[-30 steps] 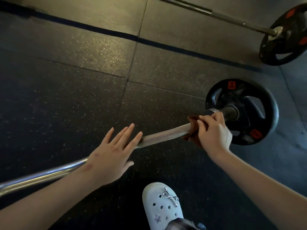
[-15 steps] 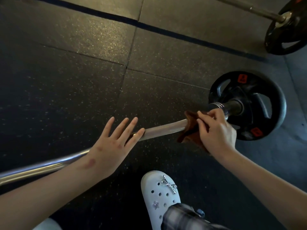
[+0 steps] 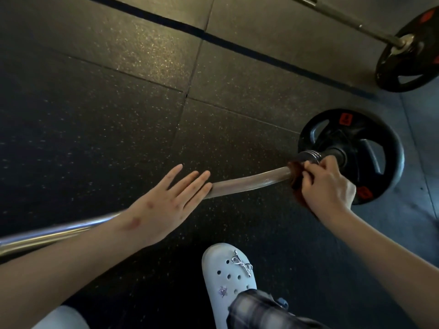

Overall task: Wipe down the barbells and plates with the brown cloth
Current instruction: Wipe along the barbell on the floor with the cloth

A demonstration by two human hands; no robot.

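Observation:
A steel barbell [image 3: 249, 182] lies across the dark rubber floor from lower left to a black plate [image 3: 363, 141] with red labels at the right. My right hand [image 3: 327, 188] grips the brown cloth [image 3: 297, 173] wrapped round the bar, right beside the collar in front of the plate. Most of the cloth is hidden under my fingers. My left hand [image 3: 166, 205] is over the middle of the bar with its fingers straight, and the bar passes beneath it.
A second barbell [image 3: 344, 19] with a black plate [image 3: 408, 51] lies at the top right. My white clog [image 3: 228, 279] stands on the floor just below the bar, between my arms. Dark speckled floor mats [image 3: 107, 115] stretch to the left and back.
My right hand has slid the cloth along the bar toward the plate, up against the collar. My left hand stays flat over the bar's middle.

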